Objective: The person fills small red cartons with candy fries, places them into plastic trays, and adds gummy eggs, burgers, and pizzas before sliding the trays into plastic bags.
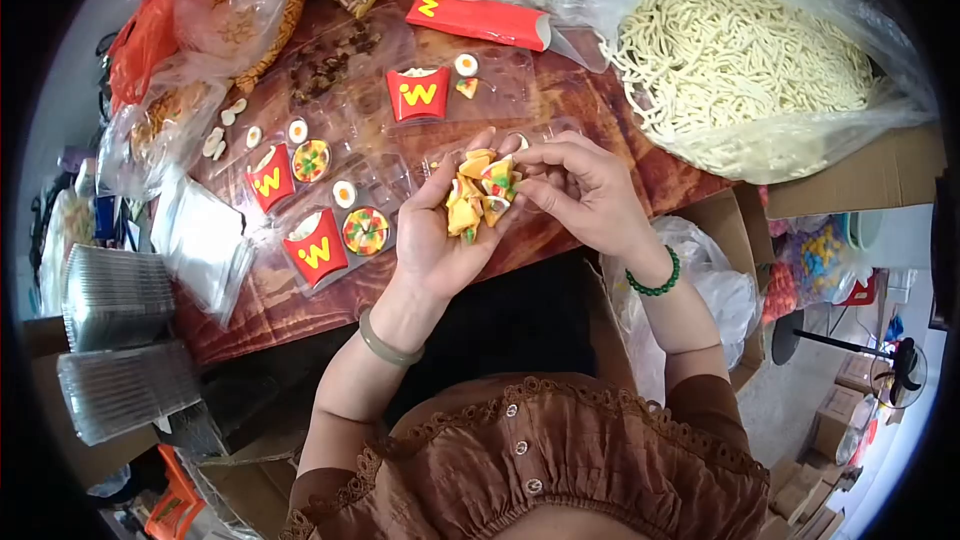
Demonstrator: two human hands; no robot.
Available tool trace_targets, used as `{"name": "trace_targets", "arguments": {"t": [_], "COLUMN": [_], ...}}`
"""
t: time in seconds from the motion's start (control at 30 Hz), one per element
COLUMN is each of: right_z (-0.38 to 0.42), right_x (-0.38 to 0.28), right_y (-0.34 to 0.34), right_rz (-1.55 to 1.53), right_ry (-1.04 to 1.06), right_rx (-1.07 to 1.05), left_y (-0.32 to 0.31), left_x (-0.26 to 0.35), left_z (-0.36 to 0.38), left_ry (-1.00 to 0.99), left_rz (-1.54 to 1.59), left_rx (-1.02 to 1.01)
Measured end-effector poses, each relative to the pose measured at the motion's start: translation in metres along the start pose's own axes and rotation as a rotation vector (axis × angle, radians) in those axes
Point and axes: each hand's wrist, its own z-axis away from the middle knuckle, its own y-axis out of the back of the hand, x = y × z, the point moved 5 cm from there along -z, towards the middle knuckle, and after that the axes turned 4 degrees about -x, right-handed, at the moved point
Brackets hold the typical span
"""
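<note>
My left hand (430, 245) is cupped palm up over the table, with a small heap of toy pizza slices (465, 205) resting in it. My right hand (598, 195) reaches in from the right, thumb and fingers pinched at the edge of one colourful slice (500, 178) on the heap. Beyond the hands, a clear plastic tray (505, 90) bears a red toy fries box (417, 95), a toy fried egg (466, 64) and a small pizza slice (467, 87). To the left, two more red boxes (315, 248) lie beside round toy pizzas (366, 231) and eggs.
A large plastic bag of pale toy fries (750, 60) spreads at the back right. A flat red sleeve (480, 22) lies at the back. Stacked clear trays (118, 295) stand at the left edge, and an open cardboard box (725, 230) sits at the right.
</note>
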Motion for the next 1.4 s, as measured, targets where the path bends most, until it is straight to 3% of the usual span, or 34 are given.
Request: {"name": "trace_targets", "arguments": {"t": [0.03, 0.17, 0.3, 0.47, 0.57, 0.67, 0.73, 0.8, 0.93, 1.1, 1.2, 1.23, 1.3, 1.4], "right_z": [-0.003, -0.023, -0.035, -0.064, -0.099, -0.121, -0.125, -0.125, -0.117, -0.114, -0.114, -0.115, -0.114, -0.110], "right_x": [0.002, 0.000, 0.006, 0.020, 0.057, 0.096, 0.106, 0.104, 0.099, 0.108, 0.111, 0.106, 0.107, 0.097], "right_y": [-0.002, -0.010, -0.019, -0.017, -0.008, -0.023, -0.029, -0.028, -0.027, -0.030, -0.031, -0.032, -0.028, -0.025], "right_rz": [-0.016, 0.208, 0.167, -0.472, 0.092, 0.282, 0.265, 0.441, 0.288, 0.403, 0.466, 0.463, 0.334, 0.090], "right_ry": [-0.079, -0.027, -0.030, -0.210, -0.197, -0.247, -0.235, -0.233, -0.366, -0.012, 0.089, 0.091, -0.207, -0.163], "right_rx": [-0.024, -0.162, -0.190, -0.090, -0.136, -0.295, -0.249, -0.145, -0.174, -0.140, -0.138, -0.141, -0.106, -0.060], "left_y": [-0.001, 0.003, 0.016, 0.021, 0.029, 0.029, 0.033, 0.034, 0.030, 0.035, 0.035, 0.034, 0.032, 0.027], "left_x": [0.002, 0.011, 0.024, 0.045, 0.067, 0.087, 0.100, 0.105, 0.108, 0.104, 0.103, 0.102, 0.099, 0.096], "left_z": [-0.002, -0.007, -0.005, 0.001, -0.002, -0.008, -0.012, -0.016, -0.017, -0.022, -0.023, -0.024, -0.023, -0.023], "left_ry": [-0.008, -0.023, 0.017, -0.002, -0.049, -0.105, -0.149, -0.159, -0.173, -0.146, -0.147, -0.135, -0.120, -0.117], "left_rz": [0.000, -0.096, -0.108, -0.095, -0.101, -0.133, -0.162, -0.142, -0.147, -0.123, -0.130, -0.144, -0.163, -0.167], "left_rx": [0.000, 0.102, 0.166, 0.234, 0.253, 0.309, 0.348, 0.357, 0.392, 0.368, 0.365, 0.347, 0.327, 0.285]}}
